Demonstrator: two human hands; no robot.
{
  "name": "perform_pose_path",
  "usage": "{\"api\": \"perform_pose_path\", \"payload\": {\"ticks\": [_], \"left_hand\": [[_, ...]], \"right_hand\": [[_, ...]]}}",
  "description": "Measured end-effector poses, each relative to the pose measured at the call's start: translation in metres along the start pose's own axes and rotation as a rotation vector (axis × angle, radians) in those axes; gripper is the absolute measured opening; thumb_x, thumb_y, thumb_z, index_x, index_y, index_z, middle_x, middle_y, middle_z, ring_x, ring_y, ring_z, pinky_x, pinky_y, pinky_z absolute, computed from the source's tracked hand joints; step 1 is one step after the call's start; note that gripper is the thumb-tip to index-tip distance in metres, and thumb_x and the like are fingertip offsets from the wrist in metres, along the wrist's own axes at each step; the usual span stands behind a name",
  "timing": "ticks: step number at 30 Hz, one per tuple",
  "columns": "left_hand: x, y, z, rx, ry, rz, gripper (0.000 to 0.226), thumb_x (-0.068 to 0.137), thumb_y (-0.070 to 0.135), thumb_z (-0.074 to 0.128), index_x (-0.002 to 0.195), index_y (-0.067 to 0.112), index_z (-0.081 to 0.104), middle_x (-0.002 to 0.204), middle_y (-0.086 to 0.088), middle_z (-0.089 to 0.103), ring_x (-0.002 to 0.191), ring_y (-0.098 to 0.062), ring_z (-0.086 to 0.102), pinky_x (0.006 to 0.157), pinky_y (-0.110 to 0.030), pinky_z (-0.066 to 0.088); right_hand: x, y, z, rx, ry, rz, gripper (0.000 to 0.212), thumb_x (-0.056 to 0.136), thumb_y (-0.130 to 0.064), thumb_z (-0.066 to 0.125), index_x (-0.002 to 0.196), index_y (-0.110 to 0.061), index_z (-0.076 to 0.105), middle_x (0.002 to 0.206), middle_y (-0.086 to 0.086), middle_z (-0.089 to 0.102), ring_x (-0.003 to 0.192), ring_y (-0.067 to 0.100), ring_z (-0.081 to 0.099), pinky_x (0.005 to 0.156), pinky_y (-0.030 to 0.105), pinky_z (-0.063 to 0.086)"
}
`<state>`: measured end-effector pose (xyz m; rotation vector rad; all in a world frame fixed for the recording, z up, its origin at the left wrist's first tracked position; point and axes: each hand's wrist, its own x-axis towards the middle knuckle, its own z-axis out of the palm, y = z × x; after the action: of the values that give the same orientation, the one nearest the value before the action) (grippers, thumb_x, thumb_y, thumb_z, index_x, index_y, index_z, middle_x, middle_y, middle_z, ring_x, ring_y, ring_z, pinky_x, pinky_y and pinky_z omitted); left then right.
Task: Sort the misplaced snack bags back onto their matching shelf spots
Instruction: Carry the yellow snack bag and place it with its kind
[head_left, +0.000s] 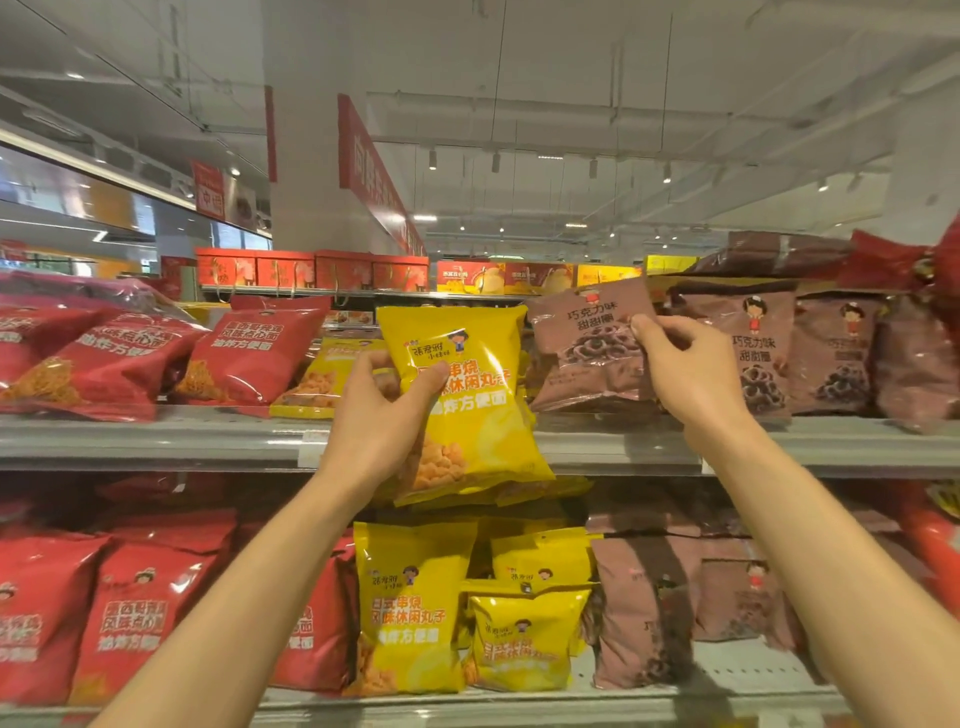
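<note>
Upper shelf (156, 434) running the full width, its grey front edge crossing behind both forearms; lower shelf (519, 709) lying along the bottom edge of the view.

Red noodle-snack bags (249, 358) leaning along the left end of the upper shelf, more red bags (140, 613) standing below them on the lower shelf. Brown chocolate-ring bags (831, 353) filling the right end of the upper shelf, with further brown bags (644, 608) sitting beneath on the lower shelf. Yellow bags (410, 608) standing at the middle of the lower shelf, between red and brown. One yellow bag (317, 379) lying back on the upper shelf beside the red ones, partly hidden by the held bag and hand.

Red gift boxes (311, 270) lining a far rack behind the shelf, a red hanging sign (374, 171) overhead.

Yellow snack bag (467, 395) hanging in front of the upper shelf's front edge at its middle, tilted, covering the gap between red and brown stock. Left hand (379, 415) gripping its left side, thumb curled over the front, fingers behind.

Brown chocolate-ring bag (587, 343) standing leftmost of the brown row on the upper shelf, just beside the held yellow bag. Right hand (691, 374) pinching its upper right edge, fingers curled round it, blocking part of the next brown bag.
</note>
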<state>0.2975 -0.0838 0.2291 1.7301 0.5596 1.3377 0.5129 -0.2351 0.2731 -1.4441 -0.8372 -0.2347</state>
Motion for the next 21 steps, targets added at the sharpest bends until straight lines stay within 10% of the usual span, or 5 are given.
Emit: {"api": "perform_pose_path", "payload": {"ticks": [7,13,21], "left_hand": [[-0.023,-0.006,-0.008,-0.047,-0.001,0.039,0.04,0.089,0.035,0.074,0.121,0.021,0.054,0.102,0.002,0.076,0.091,-0.011,0.075,0.086,-0.038,0.059],[-0.055,-0.014,0.009,-0.025,0.038,0.027,0.052,0.082,0.044,0.08,0.122,0.024,0.053,0.109,-0.008,0.073,0.104,-0.023,0.071,0.091,-0.044,0.056],[-0.108,-0.019,0.089,-0.111,0.07,-0.041,0.026,0.085,0.02,0.078,0.104,0.026,0.061,0.097,0.003,0.077,0.097,-0.017,0.074,0.08,-0.031,0.057]], "right_hand": [[-0.016,0.027,-0.011,0.066,-0.032,0.043,0.032,0.093,-0.045,0.066,0.118,-0.026,0.073,0.108,-0.007,0.076,0.104,0.015,0.07,0.098,0.043,0.055],[-0.037,0.046,-0.05,0.086,-0.072,0.016,0.015,0.095,-0.033,0.067,0.11,-0.032,0.069,0.094,-0.025,0.067,0.085,-0.016,0.063,0.07,0.002,0.046],[-0.04,0.08,-0.133,0.068,-0.075,0.012,0.021,0.093,-0.038,0.069,0.111,-0.028,0.073,0.102,-0.019,0.074,0.094,-0.011,0.067,0.076,0.005,0.049]]}}
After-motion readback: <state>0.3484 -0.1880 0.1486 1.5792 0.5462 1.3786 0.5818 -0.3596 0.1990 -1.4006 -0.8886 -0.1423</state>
